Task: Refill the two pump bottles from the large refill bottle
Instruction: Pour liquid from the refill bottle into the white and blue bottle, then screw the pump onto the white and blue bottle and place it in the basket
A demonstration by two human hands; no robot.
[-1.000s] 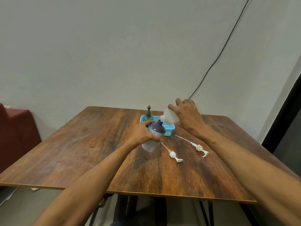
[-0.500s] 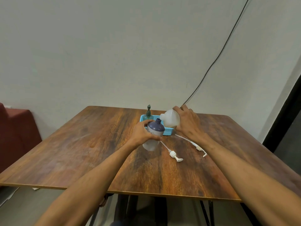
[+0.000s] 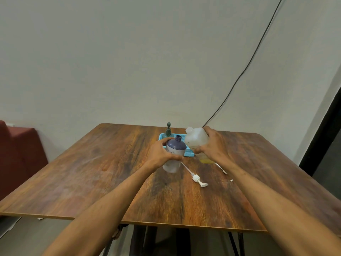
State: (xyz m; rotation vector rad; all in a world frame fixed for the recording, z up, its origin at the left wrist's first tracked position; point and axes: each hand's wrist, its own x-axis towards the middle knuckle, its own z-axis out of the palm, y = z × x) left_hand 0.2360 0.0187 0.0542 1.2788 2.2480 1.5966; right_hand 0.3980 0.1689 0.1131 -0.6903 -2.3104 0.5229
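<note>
Wooden counter (image 3: 92, 172). 1 black cable (image 3: 239, 75) runs diagonally down the wall. Red upholstered seat (image 3: 18, 154) at left.

No readable text, labels or numbers anywhere.

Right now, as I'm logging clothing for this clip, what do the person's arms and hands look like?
The left forearm and right forearm are bare to the picture's edge; no sleeve shows. The left hand and right hand wear no gloves, and no watch, bracelet or ring shows on the sides in view.
</note>
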